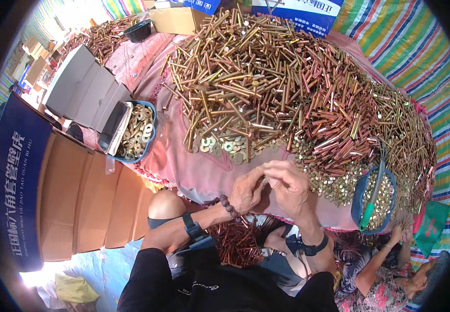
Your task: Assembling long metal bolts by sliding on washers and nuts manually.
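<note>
- Small metal piece [265,176] pinched between fingertips of both hands, just off desk's [204,174] near edge; too small to tell long axis.
- Left hand [247,191] and right hand [289,186] both clenched on it, touching, equally near.
- Washers [225,145] just beyond; pile of brass tubes [287,88] farther out.
- Blue basket [371,200] rightward.

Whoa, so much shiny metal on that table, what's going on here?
A person sits at a table covered by a pink cloth with a huge heap of brass-coloured tubes. The left hand and right hand meet at the table's near edge, pinching something too small to tell. Flat washers lie just beyond the hands. A blue basket of washers sits to the left, another blue basket to the right. A second person works at lower right.
</note>
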Action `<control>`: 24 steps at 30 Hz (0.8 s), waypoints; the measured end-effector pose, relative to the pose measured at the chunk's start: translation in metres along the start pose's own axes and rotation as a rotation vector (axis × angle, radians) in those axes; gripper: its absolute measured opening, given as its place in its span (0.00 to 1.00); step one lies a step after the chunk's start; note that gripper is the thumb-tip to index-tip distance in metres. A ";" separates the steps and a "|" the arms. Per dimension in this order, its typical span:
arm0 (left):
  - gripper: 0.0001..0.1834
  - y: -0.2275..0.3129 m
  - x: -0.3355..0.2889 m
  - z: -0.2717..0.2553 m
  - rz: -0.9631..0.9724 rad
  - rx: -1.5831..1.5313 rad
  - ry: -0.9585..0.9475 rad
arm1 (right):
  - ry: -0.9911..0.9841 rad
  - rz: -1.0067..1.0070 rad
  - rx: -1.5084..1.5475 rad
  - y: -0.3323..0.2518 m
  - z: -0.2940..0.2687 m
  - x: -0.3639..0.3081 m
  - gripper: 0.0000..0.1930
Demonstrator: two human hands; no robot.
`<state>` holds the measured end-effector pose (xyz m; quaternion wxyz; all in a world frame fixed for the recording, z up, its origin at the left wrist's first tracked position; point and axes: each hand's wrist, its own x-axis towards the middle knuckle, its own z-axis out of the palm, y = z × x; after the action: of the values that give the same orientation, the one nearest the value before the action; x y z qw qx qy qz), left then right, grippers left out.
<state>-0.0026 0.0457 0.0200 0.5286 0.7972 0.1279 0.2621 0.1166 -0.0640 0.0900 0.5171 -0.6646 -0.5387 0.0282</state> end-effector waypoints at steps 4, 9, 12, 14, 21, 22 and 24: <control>0.13 -0.001 0.002 -0.001 0.017 -0.011 -0.027 | 0.035 -0.012 -0.057 0.001 0.003 -0.003 0.06; 0.06 -0.005 -0.003 0.006 0.047 -0.012 0.002 | 0.075 -0.032 -0.146 -0.002 0.004 -0.007 0.10; 0.05 -0.004 -0.005 0.003 -0.004 -0.017 -0.012 | 0.087 0.199 -0.049 -0.014 0.009 -0.007 0.11; 0.05 -0.004 -0.005 0.002 -0.002 -0.027 -0.012 | 0.116 0.204 -0.037 -0.012 0.012 -0.009 0.13; 0.06 -0.013 -0.006 0.009 0.027 -0.071 -0.020 | 0.078 0.215 -0.127 -0.009 0.008 -0.015 0.12; 0.06 -0.014 -0.006 0.009 0.039 -0.064 -0.013 | 0.081 0.200 -0.125 -0.007 0.008 -0.015 0.12; 0.07 -0.013 -0.005 0.008 0.029 -0.068 -0.013 | 0.021 0.101 -0.158 -0.005 0.006 -0.012 0.10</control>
<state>-0.0016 0.0419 0.0045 0.5524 0.7822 0.1042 0.2687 0.1041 -0.0695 0.0845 0.4667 -0.7298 -0.4996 0.0047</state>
